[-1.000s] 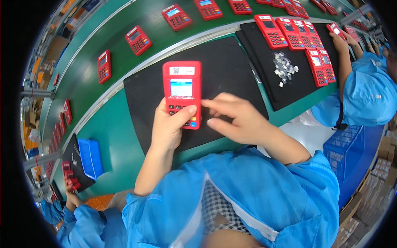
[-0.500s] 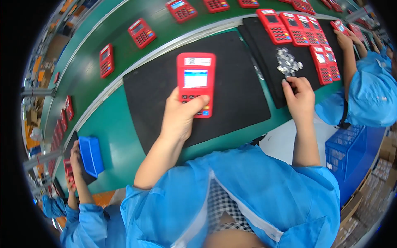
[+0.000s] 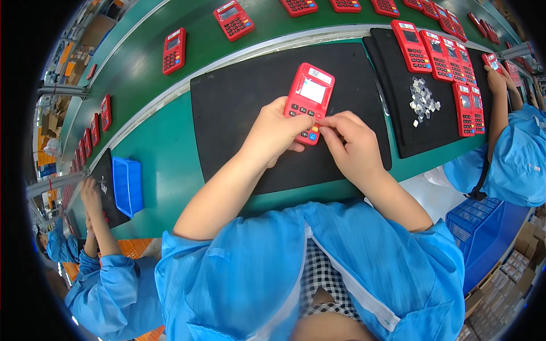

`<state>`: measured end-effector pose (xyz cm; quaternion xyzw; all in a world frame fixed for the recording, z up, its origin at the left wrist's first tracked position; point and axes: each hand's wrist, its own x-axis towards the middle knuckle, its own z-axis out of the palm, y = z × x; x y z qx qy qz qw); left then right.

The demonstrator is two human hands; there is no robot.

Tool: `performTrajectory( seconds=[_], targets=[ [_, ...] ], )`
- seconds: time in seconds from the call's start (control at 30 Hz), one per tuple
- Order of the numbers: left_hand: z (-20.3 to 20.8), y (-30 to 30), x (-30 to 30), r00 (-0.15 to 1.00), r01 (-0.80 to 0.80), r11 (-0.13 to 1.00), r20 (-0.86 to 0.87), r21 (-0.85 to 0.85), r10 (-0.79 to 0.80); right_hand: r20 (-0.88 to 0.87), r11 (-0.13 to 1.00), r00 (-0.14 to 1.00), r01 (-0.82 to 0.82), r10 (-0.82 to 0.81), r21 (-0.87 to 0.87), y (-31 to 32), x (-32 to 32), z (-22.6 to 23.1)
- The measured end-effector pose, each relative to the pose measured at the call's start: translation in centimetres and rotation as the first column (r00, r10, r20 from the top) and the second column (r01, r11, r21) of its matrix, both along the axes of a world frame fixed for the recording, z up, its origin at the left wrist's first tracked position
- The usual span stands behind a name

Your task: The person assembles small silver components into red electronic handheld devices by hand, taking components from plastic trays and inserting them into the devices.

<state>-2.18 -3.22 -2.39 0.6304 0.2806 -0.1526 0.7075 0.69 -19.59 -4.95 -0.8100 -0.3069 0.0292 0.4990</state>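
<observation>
A red payment terminal (image 3: 311, 91) with a lit screen is tilted a little to the right above the black mat (image 3: 233, 96). My left hand (image 3: 277, 133) grips its lower left side, thumb lying across the keypad. At the terminal's lower right edge, beside the keys, my right hand (image 3: 355, 142) pinches thumb and forefinger together. Whatever lies between those fingertips is too small or hidden to make out. To the right, a loose pile of small whitish and clear square pieces (image 3: 422, 101) rests on a second black mat (image 3: 398, 122).
Several red terminals (image 3: 438, 54) lie grouped behind and right of the pile. More terminals (image 3: 234, 20) stand spaced along the green conveyor (image 3: 199, 48). A blue bin (image 3: 127, 187) is at left. Co-workers in blue (image 3: 520, 153) sit at both sides; a blue crate (image 3: 478, 227) is lower right.
My right hand has moved left from the pile to the terminal's lower right edge. My left hand has shifted the terminal rightward and tilted it. Terminals on the conveyor have changed position.
</observation>
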Motion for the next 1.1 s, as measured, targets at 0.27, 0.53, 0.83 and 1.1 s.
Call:
performTrajectory(
  seconds=[0.27, 0.53, 0.83, 1.1],
  targets=[
    [-0.5, -0.5, -0.3, 0.998, 0.0, 0.995, 0.057, 0.1, -0.005, 0.07, 0.995, 0.994, 0.085, -0.08, -0.061, 1.0, -0.4, -0.2],
    [-0.4, -1.1, -0.3, 0.995, 0.033, 0.971, 0.085, 0.237, -0.055, 0.134, 0.973, 0.986, 0.127, -0.101, -0.195, 1.5, -0.5, 0.7],
    [-0.3, -1.2, -0.3, 0.996, 0.012, 0.981, 0.089, 0.195, -0.03, 0.086, 0.982, 0.995, 0.066, -0.051, -0.176, 1.1, 0.1, 0.6],
    [-0.6, -1.3, -0.4, 0.996, -0.006, 0.986, 0.09, 0.165, -0.009, 0.101, 0.978, 0.992, 0.088, -0.07, -0.187, 1.2, 0.1, 0.7]
  ],
)
